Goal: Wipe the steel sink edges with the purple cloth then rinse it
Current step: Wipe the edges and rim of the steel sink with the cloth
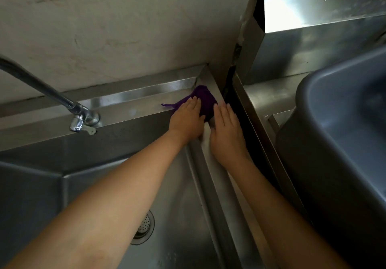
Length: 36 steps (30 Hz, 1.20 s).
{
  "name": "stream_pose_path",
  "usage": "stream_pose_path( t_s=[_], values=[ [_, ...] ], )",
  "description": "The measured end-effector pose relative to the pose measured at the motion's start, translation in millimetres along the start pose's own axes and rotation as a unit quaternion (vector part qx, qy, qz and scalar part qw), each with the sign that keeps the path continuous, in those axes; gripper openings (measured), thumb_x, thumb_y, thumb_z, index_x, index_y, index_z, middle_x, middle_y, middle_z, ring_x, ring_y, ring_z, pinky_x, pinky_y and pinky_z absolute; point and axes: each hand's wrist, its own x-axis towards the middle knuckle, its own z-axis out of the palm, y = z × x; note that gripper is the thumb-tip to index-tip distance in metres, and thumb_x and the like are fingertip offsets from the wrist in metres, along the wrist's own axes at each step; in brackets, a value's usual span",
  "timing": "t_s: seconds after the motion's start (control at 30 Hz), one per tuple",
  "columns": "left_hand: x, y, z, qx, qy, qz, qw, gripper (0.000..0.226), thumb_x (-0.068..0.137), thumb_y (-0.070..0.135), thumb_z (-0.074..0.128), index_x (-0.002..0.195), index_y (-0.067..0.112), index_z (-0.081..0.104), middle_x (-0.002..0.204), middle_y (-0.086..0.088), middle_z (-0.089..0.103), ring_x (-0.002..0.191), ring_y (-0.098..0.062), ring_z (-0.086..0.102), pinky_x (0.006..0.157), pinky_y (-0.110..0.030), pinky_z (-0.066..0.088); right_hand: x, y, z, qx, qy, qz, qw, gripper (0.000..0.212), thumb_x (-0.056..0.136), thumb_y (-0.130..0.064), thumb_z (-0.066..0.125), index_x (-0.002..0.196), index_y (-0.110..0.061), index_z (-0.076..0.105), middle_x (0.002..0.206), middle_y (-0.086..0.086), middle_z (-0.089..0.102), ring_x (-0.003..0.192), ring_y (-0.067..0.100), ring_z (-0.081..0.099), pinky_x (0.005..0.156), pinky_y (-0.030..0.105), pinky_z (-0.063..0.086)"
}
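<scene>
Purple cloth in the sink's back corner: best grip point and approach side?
Pinch the bunched hump of the purple cloth, coming from above on the basin side. It lies wadded in the sink rim corner; wall behind and raised edge at right block those sides. Its thin left tail looks too flimsy.

The cloth (205,98) is dark purple. The sink (133,101) and tap (82,120) are shiny silver-grey, and the drain (144,226) has tiny holes. The tub (334,135) is dark blue-grey.

My left hand (187,118) covers part of the purple cloth (205,97); my forearm (125,185) hides half the drain strainer (146,225); grey tub (309,143) cut by picture edge.
</scene>
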Motion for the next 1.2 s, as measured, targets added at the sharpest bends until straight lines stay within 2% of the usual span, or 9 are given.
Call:
stream_pose_path(
  t_s=[0.2,0.37,0.5,0.6,0.67,0.77,0.9,1.03,1.2],
  values=[
    [-3,-23,-25,-0.159,-0.061,0.021,0.985,0.05,0.094,0.005,0.039,0.143,0.016,0.033,0.155,-0.002,0.024,0.143,-0.015,0.018,0.115,-0.026,0.012,54,-8,-8,0.029,-0.105,-0.032,0.994,0.077,0.088,-0.034,0.052,0.149,-0.013,0.009,0.158,0.007,0.008,0.144,0.023,0.007,0.117,0.035,0.006],
    [-37,-54,-23,-0.183,0.092,-0.025,0.979,0.046,0.091,0.003,0.045,0.136,0.013,0.046,0.148,-0.006,0.039,0.139,-0.019,0.032,0.11,-0.021,0.018,54,-25,14,-0.046,-0.054,0.005,0.997,0.103,0.073,-0.049,0.069,0.147,-0.004,0.013,0.154,0.016,0.018,0.139,0.03,0.018,0.116,0.038,0.011],
    [-73,-81,-17,-0.158,0.189,-0.072,0.967,0.053,0.088,0.0,0.048,0.139,0.01,0.041,0.149,-0.008,0.036,0.14,-0.021,0.029,0.111,-0.021,0.017,59,-38,31,-0.086,0.021,-0.024,0.996,0.071,0.077,-0.03,0.071,0.134,-0.002,0.04,0.14,0.018,0.039,0.121,0.033,0.039,0.104,0.04,0.031],
    [-88,-107,-21,-0.084,0.229,-0.106,0.964,0.058,0.086,0.001,0.049,0.141,0.006,0.035,0.151,-0.013,0.032,0.142,-0.026,0.025,0.114,-0.028,0.013,64,-45,41,-0.134,0.058,-0.049,0.988,0.034,0.077,-0.015,0.07,0.107,-0.001,0.06,0.118,0.018,0.056,0.104,0.034,0.049,0.091,0.042,0.04],
    [-95,-126,-24,-0.042,0.22,-0.133,0.966,0.063,0.085,0.005,0.05,0.144,0.006,0.028,0.153,-0.014,0.026,0.144,-0.026,0.018,0.116,-0.03,0.005,69,-49,41,-0.143,0.062,-0.055,0.986,0.024,0.076,-0.01,0.069,0.097,0.0,0.063,0.11,0.017,0.06,0.099,0.035,0.051,0.085,0.042,0.04],
    [-105,-149,-21,0.005,0.165,-0.16,0.973,0.065,0.091,0.021,0.048,0.148,0.01,0.016,0.158,-0.009,0.011,0.146,-0.021,0.004,0.116,-0.031,0.001,74,-47,32,-0.107,0.04,-0.058,0.992,0.033,0.078,-0.018,0.066,0.103,0.003,0.063,0.112,0.018,0.059,0.105,0.036,0.047,0.089,0.044,0.037],
    [-113,-164,-14,0.057,0.105,-0.164,0.979,0.076,0.094,0.045,0.039,0.149,0.015,-0.004,0.158,-0.002,-0.01,0.145,-0.016,-0.013,0.118,-0.037,0.0,79,-64,27,0.025,0.115,-0.081,0.99,0.041,0.072,-0.024,0.066,0.104,0.002,0.064,0.108,0.019,0.062,0.098,0.041,0.051,0.085,0.046,0.044],
    [-113,-165,-15,0.055,0.088,-0.16,0.982,0.083,0.091,0.055,0.036,0.148,0.014,-0.009,0.157,-0.002,-0.015,0.144,-0.016,-0.017,0.119,-0.037,-0.004,94,-128,51,0.051,0.051,-0.139,0.988,0.041,0.08,-0.024,0.063,0.116,-0.006,0.056,0.127,0.016,0.052,0.114,0.036,0.045,0.098,0.043,0.036],
    [-114,-167,-18,0.048,0.075,-0.158,0.983,0.088,0.088,0.061,0.035,0.148,0.012,-0.006,0.158,-0.006,-0.01,0.145,-0.017,-0.014,0.118,-0.037,-0.004,86,-158,98,0.047,-0.012,-0.128,0.991,0.044,0.092,-0.039,0.045,0.134,-0.025,0.045,0.15,0.012,0.029,0.137,0.037,0.022,0.109,0.054,0.024]
  ],
)
